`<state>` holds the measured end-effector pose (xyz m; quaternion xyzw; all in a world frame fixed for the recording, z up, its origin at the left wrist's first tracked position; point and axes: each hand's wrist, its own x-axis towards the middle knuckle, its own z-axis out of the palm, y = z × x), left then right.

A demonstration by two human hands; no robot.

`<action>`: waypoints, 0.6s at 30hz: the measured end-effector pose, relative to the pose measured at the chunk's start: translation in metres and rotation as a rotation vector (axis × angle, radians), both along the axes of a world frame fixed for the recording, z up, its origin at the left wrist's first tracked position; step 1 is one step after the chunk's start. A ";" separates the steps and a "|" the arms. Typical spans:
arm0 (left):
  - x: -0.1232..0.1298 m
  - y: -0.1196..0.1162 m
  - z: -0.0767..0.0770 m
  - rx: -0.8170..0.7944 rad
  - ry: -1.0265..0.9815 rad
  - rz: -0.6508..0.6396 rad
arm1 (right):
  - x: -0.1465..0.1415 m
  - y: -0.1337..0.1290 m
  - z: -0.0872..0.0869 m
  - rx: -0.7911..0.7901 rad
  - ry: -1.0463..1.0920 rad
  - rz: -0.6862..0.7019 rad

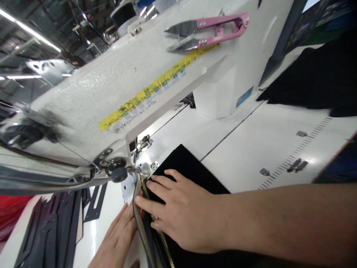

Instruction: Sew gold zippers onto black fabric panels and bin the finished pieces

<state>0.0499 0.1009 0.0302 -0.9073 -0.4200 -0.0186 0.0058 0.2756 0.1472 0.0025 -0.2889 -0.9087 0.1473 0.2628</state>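
A black fabric piece (182, 162) lies on the machine bed, one corner pointing away from me. My right hand (185, 212) is flat on it with fingers spread, their tips close to a gold-toothed zipper (166, 248) along the fabric's left edge. Beside the zipper runs a grey-brown strip (141, 227), curving up toward the presser foot and needle area. On the strip's left is my left hand (119, 236), fingers stretched out and touching its edge; some fingertips are hidden behind it. The white sewing machine (83, 96) stands over the work, its needle hard to make out.
Pink-handled thread snips (220, 28) rest on the machine arm above a yellow written tape (158, 87). Several dark slotted pieces (52, 230) lie at lower left, near red material (12, 214). Black cloth (309, 78) lies at right, beyond a printed ruler scale (295, 145).
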 end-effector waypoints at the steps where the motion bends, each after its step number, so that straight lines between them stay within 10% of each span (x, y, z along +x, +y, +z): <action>1: 0.003 -0.002 0.003 -0.035 0.004 0.007 | 0.000 -0.001 0.000 -0.003 -0.001 0.004; 18: 0.026 -0.010 0.006 -0.102 0.008 0.064 | -0.003 0.001 -0.006 0.069 -0.057 0.021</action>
